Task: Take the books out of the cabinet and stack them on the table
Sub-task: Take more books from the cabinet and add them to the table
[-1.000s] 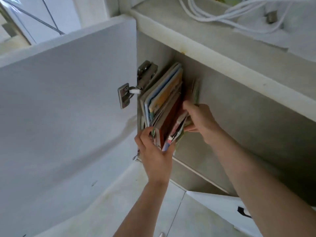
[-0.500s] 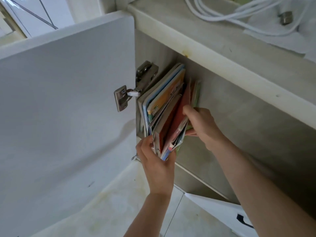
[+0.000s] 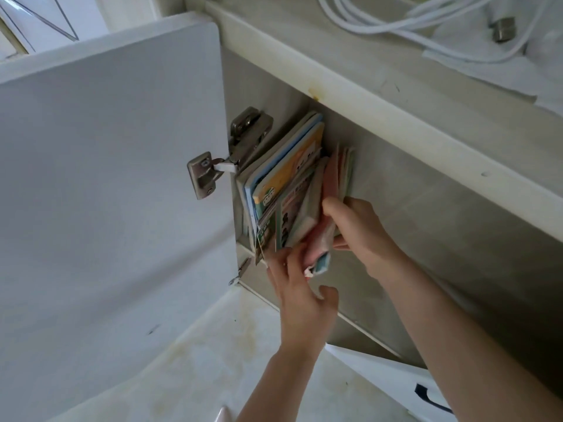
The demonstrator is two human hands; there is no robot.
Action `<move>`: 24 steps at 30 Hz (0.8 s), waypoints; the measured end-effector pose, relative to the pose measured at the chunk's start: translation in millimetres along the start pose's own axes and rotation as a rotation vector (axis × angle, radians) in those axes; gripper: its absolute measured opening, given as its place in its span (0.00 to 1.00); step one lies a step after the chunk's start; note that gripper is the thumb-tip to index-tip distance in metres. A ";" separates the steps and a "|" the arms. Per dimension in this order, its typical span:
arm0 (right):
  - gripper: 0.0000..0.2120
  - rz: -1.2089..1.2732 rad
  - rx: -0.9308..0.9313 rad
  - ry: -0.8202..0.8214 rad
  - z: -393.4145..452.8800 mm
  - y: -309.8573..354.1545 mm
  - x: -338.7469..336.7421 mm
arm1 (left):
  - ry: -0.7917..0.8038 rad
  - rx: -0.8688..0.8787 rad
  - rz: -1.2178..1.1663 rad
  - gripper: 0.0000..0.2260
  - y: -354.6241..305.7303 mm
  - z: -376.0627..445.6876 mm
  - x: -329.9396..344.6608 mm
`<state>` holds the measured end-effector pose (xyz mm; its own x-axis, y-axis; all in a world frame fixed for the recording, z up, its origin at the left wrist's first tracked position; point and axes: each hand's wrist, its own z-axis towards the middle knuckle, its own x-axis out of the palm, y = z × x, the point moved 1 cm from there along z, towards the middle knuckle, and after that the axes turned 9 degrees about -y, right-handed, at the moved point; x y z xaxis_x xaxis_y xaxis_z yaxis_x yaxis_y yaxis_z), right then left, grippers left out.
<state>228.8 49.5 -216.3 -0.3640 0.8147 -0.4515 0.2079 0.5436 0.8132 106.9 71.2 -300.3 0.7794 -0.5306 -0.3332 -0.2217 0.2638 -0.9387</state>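
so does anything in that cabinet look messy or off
The books are not standing square: they lean and fan apart against the left wall by the hinge, with thin ones splayed at the right. A yellowish stain marks the cabinet's top edge. White cables lie tangled on top.

Two bare forearms with no sleeves, rings or watch; left hand [image 3: 300, 295], right hand [image 3: 361, 231]

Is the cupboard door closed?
No, the cabinet door is swung wide open on its hinge, so you can see the books standing inside.
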 end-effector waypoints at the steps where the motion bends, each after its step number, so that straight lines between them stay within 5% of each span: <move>1: 0.11 -0.014 -0.007 -0.011 0.5 -0.9 -1.7 | 0.006 0.007 0.009 0.35 0.3 -1.0 1.9; 7: 0.11 -0.032 0.001 0.001 2.2 -6.3 -4.7 | -0.059 -0.068 -0.045 0.32 3.8 3.6 5.1; 11: 0.21 -0.023 0.043 0.000 2.7 -4.0 1.4 | -0.024 -0.166 -0.141 0.41 2.1 13.5 6.0; 14: 0.16 -0.025 0.030 0.001 4.2 -2.0 2.4 | 0.063 -0.132 -0.007 0.44 7.1 25.2 9.4; 18: 0.23 -0.039 0.061 -0.034 2.8 -3.8 3.1 | 0.041 -0.067 0.005 0.33 9.7 28.6 13.3; 24: 0.12 0.047 0.039 -0.069 -16.1 -11.1 -8.2 | 0.039 -0.046 -0.078 0.19 13.9 22.3 12.7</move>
<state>214.8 33.5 -215.7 -0.2900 0.8508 -0.4383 0.2594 0.5107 0.8197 126.8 86.1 -315.6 0.7720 -0.5792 -0.2617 -0.1889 0.1841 -0.9646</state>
